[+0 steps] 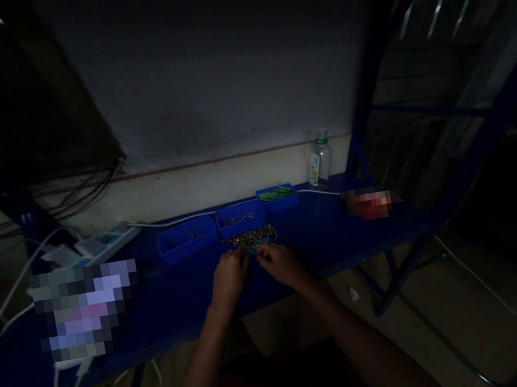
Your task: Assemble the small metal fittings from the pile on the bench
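Observation:
My left hand (229, 276) and my right hand (280, 262) face each other over the blue table (172, 303), fingers closed and bent inward. Just beyond the fingertips lies a pile of small brass-coloured metal parts (253, 236), with thin silvery pieces (252, 247) on its near side. Whatever the fingers pinch is too small and dark to make out. Behind the pile stand a blue bin (243, 228) with silvery pieces and, left of it, another blue bin (189, 247) with a few small parts. A third blue bin (279, 204) holds green items.
A clear bottle (321, 166) stands at the back right by the wall. White power strips (103, 244) and cables occupy the left end, beside a blurred-out item (87, 311). Another blurred reddish item (369, 203) lies at the right. Blue frame posts flank the table.

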### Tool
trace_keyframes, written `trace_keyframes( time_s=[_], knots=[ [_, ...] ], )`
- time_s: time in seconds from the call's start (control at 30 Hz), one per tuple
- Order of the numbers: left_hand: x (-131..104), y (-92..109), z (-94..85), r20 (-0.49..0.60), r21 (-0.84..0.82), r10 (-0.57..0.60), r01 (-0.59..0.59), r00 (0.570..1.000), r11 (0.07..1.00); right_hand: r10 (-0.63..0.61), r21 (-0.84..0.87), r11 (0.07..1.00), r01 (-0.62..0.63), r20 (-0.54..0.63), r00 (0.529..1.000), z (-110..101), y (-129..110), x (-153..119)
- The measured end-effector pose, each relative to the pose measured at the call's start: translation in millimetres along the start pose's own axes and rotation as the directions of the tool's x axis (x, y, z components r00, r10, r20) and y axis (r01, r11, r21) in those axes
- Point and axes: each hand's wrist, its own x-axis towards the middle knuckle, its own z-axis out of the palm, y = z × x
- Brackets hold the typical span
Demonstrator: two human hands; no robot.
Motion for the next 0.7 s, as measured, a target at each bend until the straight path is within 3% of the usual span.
trace_keyframes(
  time_s=[0.2, 0.33, 0.47, 0.7],
  knots=[
    [12.0, -16.3, -9.7, 0.011, -0.136, -0.048, 0.049, 0.999, 0.99, 0.01, 0.033, 0.999, -0.01, 0.002, 1.0, -0.1, 0.1, 1.1],
    [-0.1, -18.3, -17.8, -0.031, -0.295, -0.071, 0.059, 0.997, 0.954, 0.005, 0.036, 0.999, -0.005, -0.001, 1.0, 1.2, 1.1, 1.5],
    [-19.2, -14.3, -19.2, 0.036, -0.481, -0.069, 0.078, 0.997, 0.873, 0.0, 0.07, 0.998, 0.0, 0.01, 1.0, 0.3, -0.9, 0.0],
    [-25.3, -12.5, -18.9, 0.076, -0.552, -0.029, 0.066, 0.997, 0.832, -0.057, 0.092, 0.994, 0.052, 0.051, 0.997, -0.5, -3.1, -3.1]
  ],
)
